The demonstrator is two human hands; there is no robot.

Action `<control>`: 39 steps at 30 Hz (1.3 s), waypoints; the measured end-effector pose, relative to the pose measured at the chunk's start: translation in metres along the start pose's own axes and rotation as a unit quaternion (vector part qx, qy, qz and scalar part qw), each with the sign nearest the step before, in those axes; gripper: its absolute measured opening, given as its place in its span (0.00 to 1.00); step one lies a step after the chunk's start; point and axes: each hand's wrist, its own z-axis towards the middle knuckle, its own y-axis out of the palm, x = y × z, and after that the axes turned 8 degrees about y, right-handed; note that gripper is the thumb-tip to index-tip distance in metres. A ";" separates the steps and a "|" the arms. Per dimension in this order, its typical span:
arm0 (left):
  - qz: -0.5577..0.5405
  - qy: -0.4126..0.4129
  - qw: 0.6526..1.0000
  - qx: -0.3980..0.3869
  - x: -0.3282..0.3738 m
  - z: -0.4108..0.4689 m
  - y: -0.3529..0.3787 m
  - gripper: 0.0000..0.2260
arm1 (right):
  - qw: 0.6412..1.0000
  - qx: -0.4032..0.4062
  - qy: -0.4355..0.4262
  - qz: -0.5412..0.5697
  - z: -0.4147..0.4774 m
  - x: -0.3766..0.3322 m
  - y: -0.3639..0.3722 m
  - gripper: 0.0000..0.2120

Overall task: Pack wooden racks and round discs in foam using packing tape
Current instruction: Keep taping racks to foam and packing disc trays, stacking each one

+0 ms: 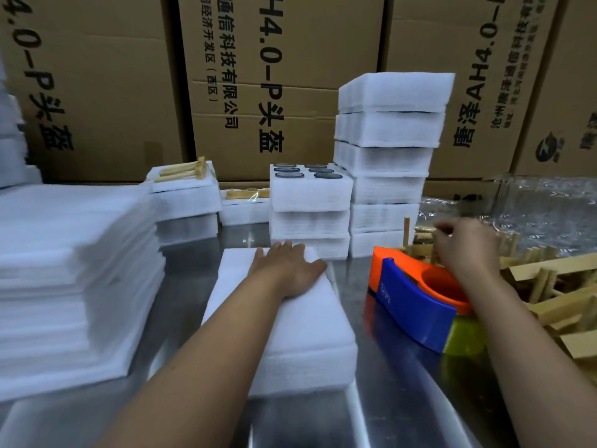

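At the centre of the frame the left hand (pixel 288 268) lies flat and spread, palm down, on a closed foam block (pixel 290 321) resting on the shiny metal bench (pixel 403 392); it grips nothing. To the right the right hand (pixel 465 245) reaches into a heap of wooden racks (pixel 555 295) at the right edge, fingers curled; it seems to pinch one piece, but blur hides the grip. Just in front of that wrist stands an orange and blue tape dispenser (pixel 416 305).

Behind the block, at mid frame, a foam tray (pixel 310 189) holds dark round discs (pixel 289 174) in its wells, atop a short pile. A taller foam stack (pixel 387 163) stands just beside it on the right. At left sits a thick pile of foam sheets (pixel 74 279), and beyond it a tray carrying wooden pieces (pixel 185 171). Cardboard boxes (pixel 274 76) fill the top of the frame.
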 end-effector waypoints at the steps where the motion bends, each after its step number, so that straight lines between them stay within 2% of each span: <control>1: -0.004 0.001 1.000 0.005 0.000 0.000 0.000 0.30 | 0.999 0.015 -0.001 0.032 0.000 0.000 0.001 0.11; 4: -0.015 0.008 0.999 0.031 0.000 -0.004 -0.001 0.28 | 0.979 0.052 0.051 0.191 -0.001 -0.001 -0.003 0.10; 7: -0.045 0.009 0.997 0.060 0.002 -0.010 -0.004 0.25 | 0.925 0.069 0.103 0.359 -0.004 -0.008 -0.009 0.09; 11: -0.076 0.005 0.995 0.069 0.003 -0.014 -0.006 0.24 | 0.857 0.038 0.149 0.492 -0.012 -0.019 -0.015 0.08; 16: -0.091 0.004 0.993 0.073 0.002 -0.016 -0.006 0.23 | 0.789 0.026 0.209 0.577 -0.015 -0.022 -0.013 0.10; 22: -0.095 0.007 0.993 0.073 0.002 -0.016 -0.006 0.23 | 0.645 0.052 0.287 0.707 -0.013 -0.019 -0.022 0.09; 25: -0.100 0.009 0.992 0.078 0.000 -0.014 -0.005 0.23 | 0.584 0.015 0.316 0.747 -0.011 -0.019 -0.022 0.02; 27: -0.100 0.009 0.992 0.080 0.000 -0.012 -0.004 0.23 | 0.536 -0.020 0.343 0.771 -0.010 -0.018 -0.020 0.01; 30: -0.135 0.002 0.986 0.096 -0.002 -0.010 -0.002 0.21 | 0.511 -0.074 0.335 0.788 -0.007 -0.019 -0.020 0.03; 32: -0.227 0.019 0.962 0.149 -0.002 -0.009 -0.003 0.17 | 0.518 -0.107 0.319 0.786 -0.011 -0.027 -0.022 0.03; 35: -0.417 0.088 0.874 0.234 0.002 -0.012 -0.010 0.10 | 0.521 -0.154 0.304 0.783 -0.024 -0.048 -0.020 0.04; 37: -0.509 0.131 0.813 0.250 0.005 -0.018 -0.014 0.11 | 0.502 -0.205 0.308 0.782 -0.038 -0.063 -0.014 0.05; 39: -0.551 0.156 0.781 0.249 0.005 -0.021 -0.016 0.12 | 0.495 -0.259 0.315 0.767 -0.052 -0.074 -0.011 0.04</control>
